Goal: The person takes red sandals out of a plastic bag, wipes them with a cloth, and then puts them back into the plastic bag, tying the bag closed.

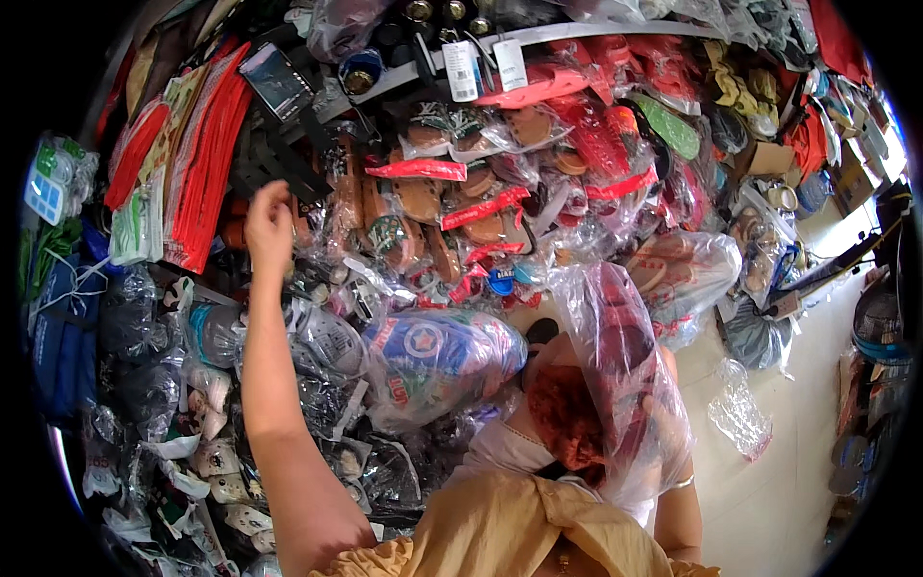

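My left hand point(269, 229) reaches forward at the left, its fingers curled together beside black straps point(279, 163) in the piled goods. Whatever is between the fingertips is hidden. At the right, my right hand point(670, 428) grips a large clear plastic bag point(620, 356) with dark red things inside, and shows partly through the film. Close to this bag is a person in a white top point(490, 444), seen from above. Ahead lies a heap of brown sandals point(420, 199) in clear wrappers with red strips.
A stack of red-edged packets point(207, 159) stands at the left. Grey wrapped clogs point(327, 338) and a blue printed bag point(433, 351) lie nearer. Loose clear plastic point(740, 409) rests on the pale floor point(769, 490). Goods on a shelf point(870, 385) line the right side.
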Demonstrator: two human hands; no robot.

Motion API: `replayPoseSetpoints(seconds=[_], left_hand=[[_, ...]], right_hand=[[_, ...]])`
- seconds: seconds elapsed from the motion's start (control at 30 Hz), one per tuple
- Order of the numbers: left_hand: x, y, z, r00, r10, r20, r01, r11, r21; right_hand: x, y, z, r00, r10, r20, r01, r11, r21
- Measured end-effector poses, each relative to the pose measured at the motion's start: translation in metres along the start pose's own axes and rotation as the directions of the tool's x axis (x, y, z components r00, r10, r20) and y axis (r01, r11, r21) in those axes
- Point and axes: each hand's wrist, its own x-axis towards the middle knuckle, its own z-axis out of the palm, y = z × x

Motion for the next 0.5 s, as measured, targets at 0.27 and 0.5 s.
replayPoseSetpoints(seconds=[0.27,0.5], left_hand=[[0.129,-0.008,-0.003,0.981,0.109,-0.163,-0.085,0.985,0.147],[0.2,-0.013,0.002,0.985,0.01,-0.173,0.065,0.903,0.425]], right_hand=[[0.01,0.012,0.002,0.997,-0.073,-0.04,0.073,0.997,-0.006],[0.012,0.007,0.011,0.998,-0.003,-0.07,0.008,0.998,0.064]])
